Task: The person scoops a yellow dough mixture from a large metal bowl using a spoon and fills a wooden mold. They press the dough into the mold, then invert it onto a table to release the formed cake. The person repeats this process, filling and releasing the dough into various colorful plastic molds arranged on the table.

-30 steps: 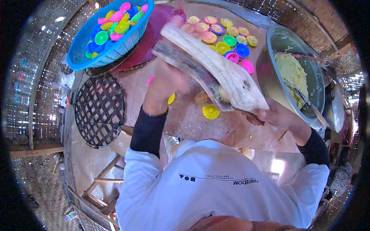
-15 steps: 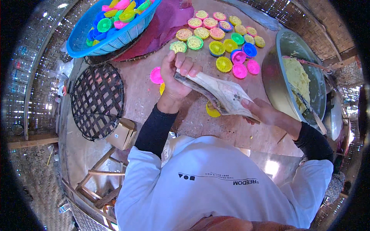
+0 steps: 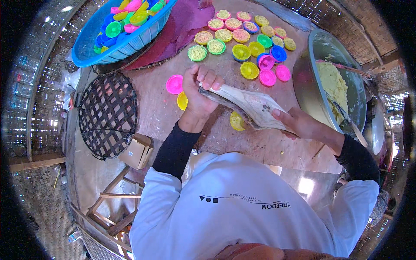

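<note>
Both my hands grip a pale wooden hand press (image 3: 247,102), tilted down to the right, with a darker lower piece along its near side. My left hand (image 3: 200,92) wraps round its upper left end. The right hand (image 3: 305,123) clasps the other end, thumb on top. A yellow plastic mould (image 3: 237,121) sits on the table below the press, partly hidden by it. Near my left wrist lie a pink mould (image 3: 174,84) and another yellow mould (image 3: 182,101). Beyond the press stand several coloured moulds, some filled with thin, noodle-like strands, such as a green one (image 3: 197,53).
A large metal basin (image 3: 303,86) of pale yellow dough (image 3: 336,89), with stirring tools in it, stands at the right. Far left, a blue basket (image 3: 130,48) holds loose moulds beside a purple sheet (image 3: 184,32). A dark woven tray (image 3: 108,115) lies at the left table edge.
The whole view has shifted slightly. My right hand has moved a little to the right on the press, and both hands keep their grip.
</note>
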Available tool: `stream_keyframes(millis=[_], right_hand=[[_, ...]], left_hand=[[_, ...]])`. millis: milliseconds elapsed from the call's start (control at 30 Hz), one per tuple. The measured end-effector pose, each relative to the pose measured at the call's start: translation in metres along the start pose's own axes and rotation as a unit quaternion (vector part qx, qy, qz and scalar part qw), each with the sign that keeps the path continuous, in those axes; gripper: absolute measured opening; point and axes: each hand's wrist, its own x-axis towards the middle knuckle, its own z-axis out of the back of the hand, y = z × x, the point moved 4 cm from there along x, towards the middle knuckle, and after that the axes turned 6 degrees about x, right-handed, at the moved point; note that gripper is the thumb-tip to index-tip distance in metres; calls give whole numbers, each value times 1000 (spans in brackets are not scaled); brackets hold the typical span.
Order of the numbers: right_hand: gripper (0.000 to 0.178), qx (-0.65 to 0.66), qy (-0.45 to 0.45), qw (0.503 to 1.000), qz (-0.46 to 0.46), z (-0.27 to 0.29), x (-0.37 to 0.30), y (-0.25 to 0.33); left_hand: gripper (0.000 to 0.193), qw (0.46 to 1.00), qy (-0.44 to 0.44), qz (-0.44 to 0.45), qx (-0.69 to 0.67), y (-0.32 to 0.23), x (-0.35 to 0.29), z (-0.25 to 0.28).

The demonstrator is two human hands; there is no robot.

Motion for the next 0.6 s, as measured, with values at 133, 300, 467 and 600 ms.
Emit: stream_keyframes(millis=[133,300,467,600], right_hand=[[73,-79,-48,995,24,6,-1,2],[74,-142,-108,983,49,0,10,-4],[74,-141,-101,984,35,-7,13,-1],[71,-123,-99,983,94,2,5,-8]], left_hand=[[34,1000,28,-7,2,-1,6,1],[33,1000,-4,-27,9,-14,3,-7],[33,999,2,-37,13,-25,-4,-9],[39,997,61,1,42,-25,-13,-43]])
